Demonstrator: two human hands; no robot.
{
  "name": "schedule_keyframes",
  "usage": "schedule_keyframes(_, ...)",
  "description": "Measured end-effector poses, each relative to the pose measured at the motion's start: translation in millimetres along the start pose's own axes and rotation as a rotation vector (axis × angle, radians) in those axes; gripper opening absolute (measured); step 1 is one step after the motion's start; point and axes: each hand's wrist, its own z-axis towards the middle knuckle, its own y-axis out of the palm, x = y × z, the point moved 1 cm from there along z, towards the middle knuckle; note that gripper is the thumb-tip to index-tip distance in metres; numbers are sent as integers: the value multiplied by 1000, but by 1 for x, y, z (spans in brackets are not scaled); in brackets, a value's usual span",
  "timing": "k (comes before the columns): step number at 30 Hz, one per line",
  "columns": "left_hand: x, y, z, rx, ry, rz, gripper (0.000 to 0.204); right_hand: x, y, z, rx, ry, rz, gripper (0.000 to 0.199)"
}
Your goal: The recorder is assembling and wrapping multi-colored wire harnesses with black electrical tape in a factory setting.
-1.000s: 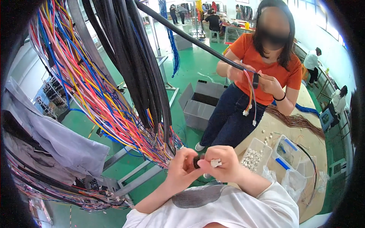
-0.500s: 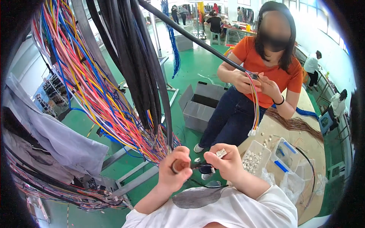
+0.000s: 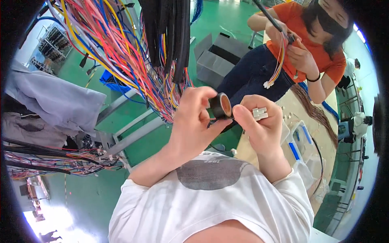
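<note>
A person looks down at their own 2 hands, raised close in front of their chest. The left hand (image 3: 194, 121) grips a small roll of black tape (image 3: 221, 106), fingers curled shut around its rim, its brown core facing the camera. The right hand (image 3: 259, 121) is closed around a white plastic connector (image 3: 259, 113), pinched near the fingertips, just beside the roll.

Half a second ago the hands sat lower and slightly apart; now they are lifted and nearly touching, roll against connector, which suggests tape is being laid onto the piece in the right hand.

Behind the hands hangs a dense bundle of coloured wires (image 3: 121, 52) and black cables (image 3: 168, 36). A co-worker in an orange shirt (image 3: 308, 48) stands beyond, handling another wire bundle beside a desk (image 3: 283, 121).
</note>
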Motion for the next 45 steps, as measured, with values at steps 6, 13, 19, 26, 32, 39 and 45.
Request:
schedule_keyframes(6, 11, 1, -2, -213, -140, -590, 48, -1, 5, -7, 7, -74, -39, 16)
schedule_keyframes(13, 9, -13, -17, -137, -56, -782, 55, -5, 0, -3, 79, 14, 367, 22)
schedule_keyframes(19, -7, -14, -5, -428, 342, -381, 56, -8, -5, -2, 10, 1, 254, 21)
schedule_keyframes(26, 9, -3, 0, -230, -97, -15, 58, -10, -1, -7, -16, -74, 33, 15)
schedule_keyframes(32, 12, -13, 2, -237, -496, -1215, 50, -12, 0, -7, 170, -132, 146, 14)
schedule_keyframes(39, 4, -23, 4, -344, 570, -310, 42, -10, -11, -2, 118, 27, 231, 10)
schedule_keyframes(45, 2, 2, -4, -231, 65, -27, 51, -6, -12, -2, -38, -273, 39, 16)
